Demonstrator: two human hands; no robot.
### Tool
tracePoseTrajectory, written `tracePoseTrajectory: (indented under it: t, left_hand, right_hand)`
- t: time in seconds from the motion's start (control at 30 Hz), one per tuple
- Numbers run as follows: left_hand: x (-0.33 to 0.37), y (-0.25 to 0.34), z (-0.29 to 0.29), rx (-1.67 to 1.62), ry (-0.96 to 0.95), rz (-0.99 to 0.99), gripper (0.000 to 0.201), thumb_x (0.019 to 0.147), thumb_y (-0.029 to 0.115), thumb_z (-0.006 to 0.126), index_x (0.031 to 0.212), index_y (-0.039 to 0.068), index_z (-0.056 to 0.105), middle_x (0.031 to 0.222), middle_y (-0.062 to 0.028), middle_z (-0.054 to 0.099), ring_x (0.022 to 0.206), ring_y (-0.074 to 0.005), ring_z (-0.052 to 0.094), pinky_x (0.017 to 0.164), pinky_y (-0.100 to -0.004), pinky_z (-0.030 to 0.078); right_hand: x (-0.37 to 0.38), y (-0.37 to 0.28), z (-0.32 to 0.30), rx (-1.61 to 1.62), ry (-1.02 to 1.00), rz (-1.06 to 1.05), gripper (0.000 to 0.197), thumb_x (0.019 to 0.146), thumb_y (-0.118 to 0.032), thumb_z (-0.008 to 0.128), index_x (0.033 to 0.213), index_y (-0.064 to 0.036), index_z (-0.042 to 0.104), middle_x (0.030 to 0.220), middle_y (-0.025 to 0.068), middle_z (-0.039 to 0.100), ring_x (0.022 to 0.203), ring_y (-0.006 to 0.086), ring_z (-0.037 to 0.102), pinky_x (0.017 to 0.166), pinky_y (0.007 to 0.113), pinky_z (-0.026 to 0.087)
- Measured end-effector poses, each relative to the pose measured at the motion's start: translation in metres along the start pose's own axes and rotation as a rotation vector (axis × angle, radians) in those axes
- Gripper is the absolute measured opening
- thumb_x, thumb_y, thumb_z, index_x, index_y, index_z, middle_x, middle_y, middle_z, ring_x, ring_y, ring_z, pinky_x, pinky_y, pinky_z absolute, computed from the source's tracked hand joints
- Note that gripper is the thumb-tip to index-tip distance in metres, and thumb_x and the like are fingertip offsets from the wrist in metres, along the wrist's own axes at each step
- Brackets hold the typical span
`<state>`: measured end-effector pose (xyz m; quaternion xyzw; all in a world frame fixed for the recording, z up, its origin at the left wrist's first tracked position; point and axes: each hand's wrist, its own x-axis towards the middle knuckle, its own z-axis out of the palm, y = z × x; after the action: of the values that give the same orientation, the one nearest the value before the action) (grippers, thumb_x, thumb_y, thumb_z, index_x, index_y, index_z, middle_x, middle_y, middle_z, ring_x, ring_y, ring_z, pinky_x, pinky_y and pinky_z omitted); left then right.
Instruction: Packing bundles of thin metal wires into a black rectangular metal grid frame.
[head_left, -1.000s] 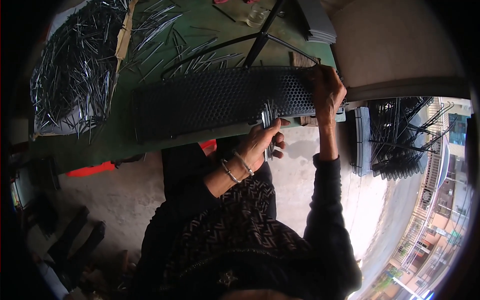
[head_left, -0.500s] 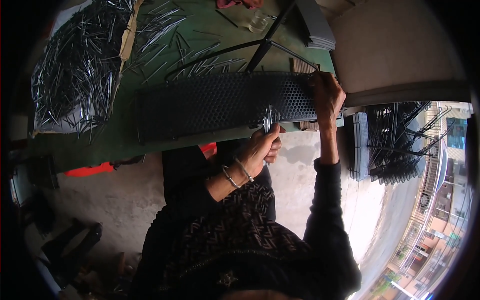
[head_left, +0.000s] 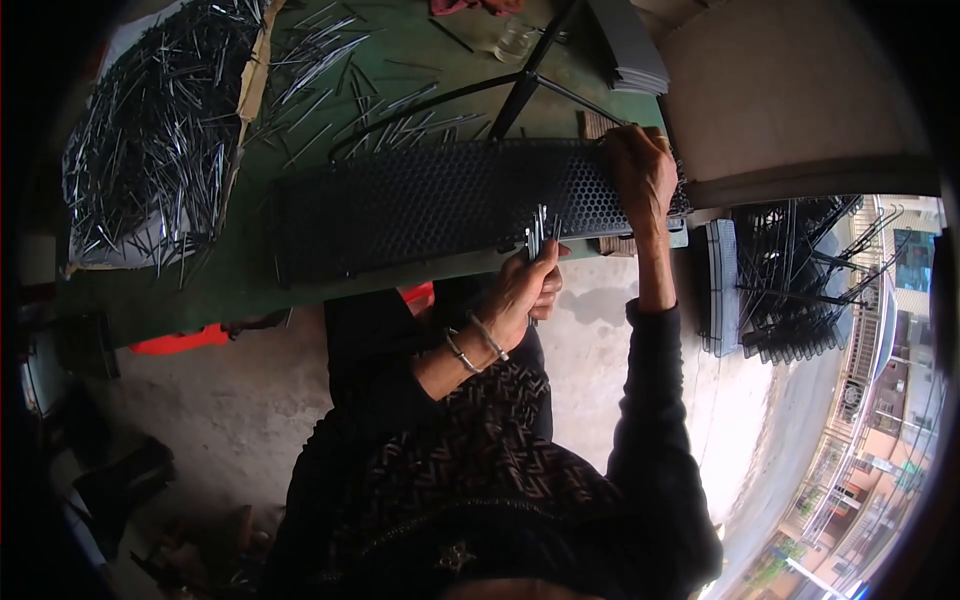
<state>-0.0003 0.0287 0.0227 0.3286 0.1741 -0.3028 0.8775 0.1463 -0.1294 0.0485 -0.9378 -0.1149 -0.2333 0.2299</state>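
Observation:
A long black perforated metal rack point(head_left: 420, 205) lies along the near edge of the green table. Black bars forming a support frame point(head_left: 522, 88) rise from its far side. My left hand point(head_left: 530, 285) is closed around a bundle of thin metal rods point(head_left: 536, 230), their tips pointing up in front of the rack's near edge. At the rack's right end, my right hand point(head_left: 643, 175) bends over the far edge with its fingers pressed together. Whatever is between those fingertips is hidden by the hand.
At the left, an open carton point(head_left: 258, 65) holds a heap of metal rods, with more loose rods point(head_left: 310, 60) on the table. Grey sheets point(head_left: 630, 55) are stacked at the far right, near a glass point(head_left: 515, 42). Finished-looking black racks point(head_left: 790, 285) stand on the floor to the right.
My right hand has shifted slightly left and away from me along the rack's far edge. The support frame's bars have tipped slightly left. My left hand keeps the rods almost in place.

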Motion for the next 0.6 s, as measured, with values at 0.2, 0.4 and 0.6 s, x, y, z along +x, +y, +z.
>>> tracePoseTrajectory:
  t: [0.2, 0.4, 0.6]
  left_hand:
    - [-0.001, -0.002, -0.001, -0.032, -0.03, 0.047, 0.034, 0.098, 0.039, 0.053, 0.107, 0.007, 0.056, 0.065, 0.0065, 0.038, 0.053, -0.0027, 0.031, 0.047, -0.0191, 0.025]
    - [-0.004, 0.0, 0.003, 0.0, -0.009, 0.059, 0.033, 0.098, 0.035, 0.054, 0.107, 0.004, 0.058, 0.068, 0.0032, 0.046, 0.056, -0.0038, 0.037, 0.047, -0.0198, 0.026]
    - [-0.007, 0.003, 0.003, 0.019, -0.02, 0.116, 0.033, 0.097, 0.035, 0.056, 0.104, 0.003, 0.061, 0.068, 0.0014, 0.051, 0.057, -0.0036, 0.041, 0.047, -0.0192, 0.026]
  right_hand:
    - [-0.007, -0.002, 0.004, -0.101, -0.004, 0.01, 0.013, 0.087, -0.024, 0.061, 0.092, -0.0147, 0.069, 0.095, 0.0119, 0.06, 0.084, 0.0328, 0.061, 0.074, 0.043, 0.047]
    - [-0.014, 0.006, 0.01, -0.377, -0.035, 0.01, 0.029, 0.093, -0.035, 0.054, 0.111, -0.017, 0.067, 0.104, 0.0127, 0.059, 0.099, 0.0322, 0.057, 0.085, 0.046, 0.042]
    - [-0.032, -0.011, -0.011, -0.155, -0.049, 0.021, 0.031, 0.095, -0.029, 0.056, 0.117, -0.0105, 0.066, 0.104, 0.0134, 0.063, 0.095, 0.0301, 0.061, 0.082, 0.038, 0.047]
